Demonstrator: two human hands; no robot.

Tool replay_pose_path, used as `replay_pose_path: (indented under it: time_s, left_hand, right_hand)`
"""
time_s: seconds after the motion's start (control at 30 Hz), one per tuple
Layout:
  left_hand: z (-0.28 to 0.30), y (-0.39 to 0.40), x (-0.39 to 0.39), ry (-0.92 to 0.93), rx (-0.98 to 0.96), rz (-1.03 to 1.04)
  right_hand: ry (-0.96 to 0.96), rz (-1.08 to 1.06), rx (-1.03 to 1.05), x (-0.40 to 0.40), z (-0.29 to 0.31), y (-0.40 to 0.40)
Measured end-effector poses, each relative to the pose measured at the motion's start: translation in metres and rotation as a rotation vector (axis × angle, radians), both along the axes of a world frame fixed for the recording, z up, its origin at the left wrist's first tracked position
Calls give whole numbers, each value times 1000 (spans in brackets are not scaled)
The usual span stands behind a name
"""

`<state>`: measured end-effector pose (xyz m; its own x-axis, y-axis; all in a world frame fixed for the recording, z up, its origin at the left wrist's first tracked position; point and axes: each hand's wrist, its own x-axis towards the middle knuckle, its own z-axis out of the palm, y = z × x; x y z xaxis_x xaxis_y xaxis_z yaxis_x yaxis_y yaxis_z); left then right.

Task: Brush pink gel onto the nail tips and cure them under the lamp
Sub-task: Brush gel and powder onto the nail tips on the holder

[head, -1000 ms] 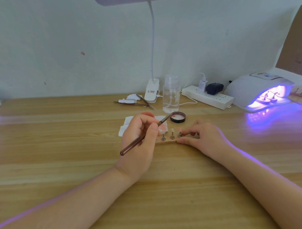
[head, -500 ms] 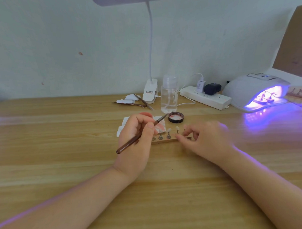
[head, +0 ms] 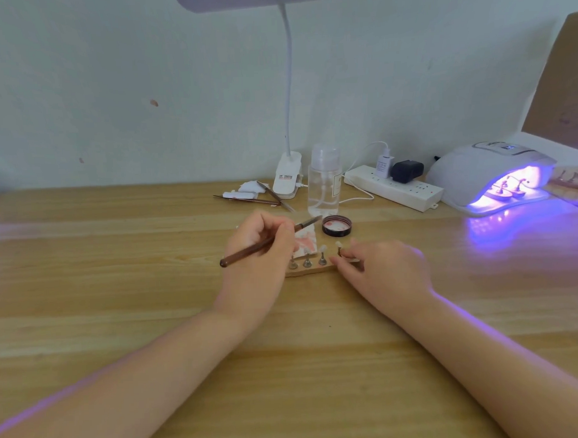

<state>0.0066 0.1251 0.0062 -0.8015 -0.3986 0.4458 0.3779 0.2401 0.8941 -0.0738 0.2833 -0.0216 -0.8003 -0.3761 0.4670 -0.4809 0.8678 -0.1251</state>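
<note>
The left hand [head: 259, 252] is gripping a brown brush [head: 268, 240] in curled fingers, its tip angled toward a shallow black lid [head: 336, 225] holding smears of pink gel. The right hand [head: 386, 271] is pinching the end peg of a wooden holder [head: 310, 270] carrying nail tips [head: 322, 248]. At the tabletop's [head: 119, 290] far right, the curing lamp [head: 489, 175] is glowing violet over more tips. A clear bottle [head: 324, 184] is standing behind the lid.

Right hand [head: 386, 271] apparently lifted one nail stand [head: 340, 249]
</note>
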Motion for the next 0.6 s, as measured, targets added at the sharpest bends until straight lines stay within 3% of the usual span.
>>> replay_pose_path:
  time_s: [0.33, 0.6]
  left_hand:
    - [40, -44, -23, -149, -56, 201]
    - [60, -58, -45, -312, -409, 271]
  right_hand:
    - [-33, -6, 49, 1, 6, -2]
    - [-19, 32, -48, 6, 7, -3]
